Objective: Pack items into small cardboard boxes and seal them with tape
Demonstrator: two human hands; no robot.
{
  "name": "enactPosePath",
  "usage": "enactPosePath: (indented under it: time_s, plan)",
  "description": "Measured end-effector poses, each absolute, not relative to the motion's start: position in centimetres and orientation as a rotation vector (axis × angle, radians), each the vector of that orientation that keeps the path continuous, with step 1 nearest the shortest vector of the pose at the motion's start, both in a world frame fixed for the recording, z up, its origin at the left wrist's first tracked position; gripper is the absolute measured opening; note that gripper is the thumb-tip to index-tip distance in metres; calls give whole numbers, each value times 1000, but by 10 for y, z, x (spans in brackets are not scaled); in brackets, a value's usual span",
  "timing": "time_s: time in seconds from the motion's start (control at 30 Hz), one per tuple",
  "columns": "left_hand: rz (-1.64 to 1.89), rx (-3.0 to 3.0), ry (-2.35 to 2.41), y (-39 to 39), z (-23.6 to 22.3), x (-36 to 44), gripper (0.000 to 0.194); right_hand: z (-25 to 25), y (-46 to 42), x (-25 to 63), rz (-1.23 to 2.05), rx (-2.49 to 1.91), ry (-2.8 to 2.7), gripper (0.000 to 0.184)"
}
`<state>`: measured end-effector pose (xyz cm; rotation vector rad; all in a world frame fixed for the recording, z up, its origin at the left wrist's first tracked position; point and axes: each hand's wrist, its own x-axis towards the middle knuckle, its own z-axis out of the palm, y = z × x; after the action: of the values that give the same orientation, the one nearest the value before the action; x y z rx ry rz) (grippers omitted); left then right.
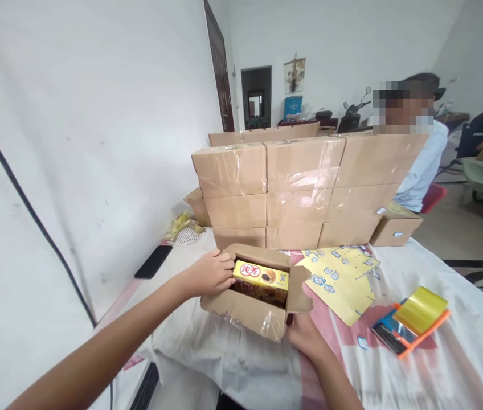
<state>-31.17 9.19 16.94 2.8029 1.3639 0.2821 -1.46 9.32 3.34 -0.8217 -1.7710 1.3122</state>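
An opened cardboard box (pixel 245 313) sits in front of me with its flaps spread outward. Inside it lies a yellow snack box (pixel 269 275) with red lettering and a picture of a round pastry. My left hand (pixel 213 273) grips the carton's left flap, fingers bent over its edge. At the near right corner, my right hand (pixel 303 333) reaches under the right flap and touches the carton; its fingers are mostly hidden beneath the cardboard.
Taped cartons (pixel 297 188) form a stack behind the box. A yellow sticker sheet (pixel 339 279) and an orange tape dispenser (pixel 412 319) lie to the right. A black phone (pixel 153 262) rests by the left wall. Beyond the stack sits a person (pixel 425 148).
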Motion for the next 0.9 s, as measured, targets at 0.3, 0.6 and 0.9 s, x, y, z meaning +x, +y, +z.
enactPosePath:
  time_s: [0.3,0.6,0.9]
  plan:
    - [1336,2173,1772,78,103,-355,33,15,96,37,1148,-942,-1839,61]
    - [1266,1959,1386,51,65,-338,40,81,106,33,944,-1057,-1871,57]
    - [1474,1723,1590,79,60,-305,33,96,141,-7,1295,-1015,-1482,73]
